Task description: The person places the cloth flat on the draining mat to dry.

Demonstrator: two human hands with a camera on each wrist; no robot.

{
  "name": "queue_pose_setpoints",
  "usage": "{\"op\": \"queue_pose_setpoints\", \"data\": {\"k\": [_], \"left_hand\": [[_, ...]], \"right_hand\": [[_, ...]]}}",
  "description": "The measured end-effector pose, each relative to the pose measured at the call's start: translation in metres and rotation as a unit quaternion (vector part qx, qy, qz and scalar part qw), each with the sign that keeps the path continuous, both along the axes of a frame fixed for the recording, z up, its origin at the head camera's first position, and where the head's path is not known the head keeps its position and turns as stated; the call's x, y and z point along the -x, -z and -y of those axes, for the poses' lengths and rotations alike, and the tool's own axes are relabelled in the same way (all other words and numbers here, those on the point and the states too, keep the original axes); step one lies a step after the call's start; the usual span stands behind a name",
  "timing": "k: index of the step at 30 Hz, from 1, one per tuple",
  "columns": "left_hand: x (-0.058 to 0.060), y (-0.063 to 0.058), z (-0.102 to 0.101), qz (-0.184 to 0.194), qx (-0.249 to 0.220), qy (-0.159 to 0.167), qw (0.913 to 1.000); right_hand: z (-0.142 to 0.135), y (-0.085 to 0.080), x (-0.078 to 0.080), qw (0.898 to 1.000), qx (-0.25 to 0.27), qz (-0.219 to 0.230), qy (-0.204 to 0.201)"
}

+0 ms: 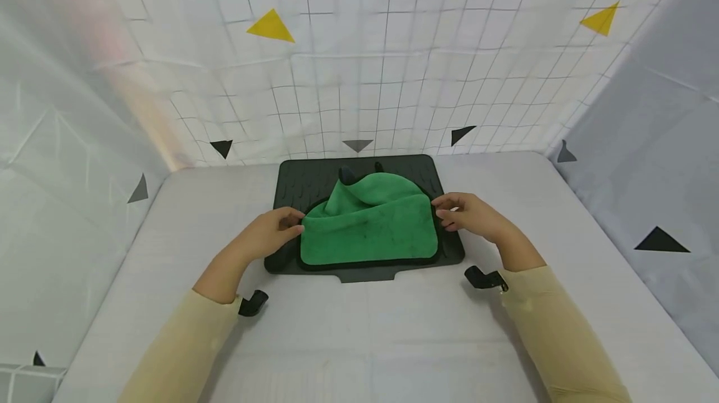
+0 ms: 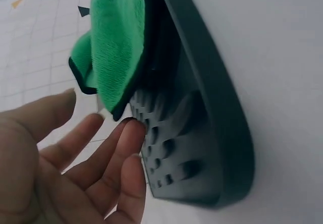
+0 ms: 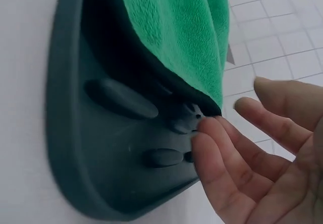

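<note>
A green plush cloth with black edging lies draped and folded over a dark grey ribbed tray. It bulges upward at the back, where dark tips poke out; whatever lies beneath is hidden. My left hand is at the cloth's left edge, and the left wrist view has its fingers loosely bent and the thumb apart, below a cloth corner. On the opposite side, my right hand has its fingertips right at the black edging, thumb spread away, as the right wrist view also shows. Neither hand grips the cloth.
The tray stands on a white table near its back edge, with a tab facing me. A white gridded sheet hangs behind, and pale sheets close off both sides. Black camera mounts stick out from both sleeves.
</note>
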State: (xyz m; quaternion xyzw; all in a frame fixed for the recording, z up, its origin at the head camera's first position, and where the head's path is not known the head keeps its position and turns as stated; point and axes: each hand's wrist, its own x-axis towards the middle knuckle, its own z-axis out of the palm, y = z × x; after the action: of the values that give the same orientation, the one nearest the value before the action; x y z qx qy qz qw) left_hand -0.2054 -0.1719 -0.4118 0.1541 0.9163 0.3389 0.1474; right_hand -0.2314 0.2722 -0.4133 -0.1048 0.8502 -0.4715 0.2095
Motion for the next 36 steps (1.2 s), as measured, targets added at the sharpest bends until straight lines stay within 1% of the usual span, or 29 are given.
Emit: {"op": "queue_pose_setpoints", "data": {"k": [2,4,6,8,11,16,21,24,28,30,34,36], "left_hand": [[0.008,0.001,-0.002,0.01,-0.005,-0.016,0.9998],[0.017,0.004,-0.003,0.019,-0.014,-0.027,0.9994],[0.026,0.006,-0.004,0.023,-0.024,-0.031,0.9989],[0.033,0.009,-0.006,0.022,-0.03,-0.029,0.9989],[0.042,0.009,-0.01,0.017,-0.036,-0.011,0.9991],[0.053,0.009,-0.022,0.018,-0.032,0.02,0.9991],[0.062,0.013,-0.032,0.007,-0.008,0.029,0.9995],[0.065,0.014,-0.037,0.004,-0.004,0.02,0.9998],[0.064,0.014,-0.039,-0.003,-0.012,0.003,0.9999],[0.062,0.014,-0.037,-0.007,-0.023,-0.012,0.9996],[0.055,0.01,-0.031,-0.023,-0.057,-0.05,0.9969],[0.05,0.008,-0.026,-0.039,-0.071,-0.075,0.9939]], "right_hand": [[0.002,-0.006,0.003,1.0,0.014,0.006,0.005],[0.002,-0.006,0.009,1.0,0.022,0.004,0.012],[0.003,-0.005,0.016,1.0,0.026,0.001,0.017],[0.001,0.003,0.026,0.999,0.029,-0.005,0.02],[0.002,0.01,0.037,0.999,0.038,-0.001,0.025],[0.007,0.016,0.049,0.998,0.05,0.021,0.035],[0.015,0.022,0.061,0.997,0.056,0.024,0.042],[0.017,0.025,0.066,0.998,0.044,0.014,0.048],[0.018,0.026,0.066,0.998,0.027,-0.007,0.057],[0.018,0.025,0.064,0.998,0.03,-0.02,0.058],[0.016,0.021,0.058,0.994,0.049,-0.044,0.084],[0.013,0.019,0.055,0.992,0.051,-0.054,0.103]]}}
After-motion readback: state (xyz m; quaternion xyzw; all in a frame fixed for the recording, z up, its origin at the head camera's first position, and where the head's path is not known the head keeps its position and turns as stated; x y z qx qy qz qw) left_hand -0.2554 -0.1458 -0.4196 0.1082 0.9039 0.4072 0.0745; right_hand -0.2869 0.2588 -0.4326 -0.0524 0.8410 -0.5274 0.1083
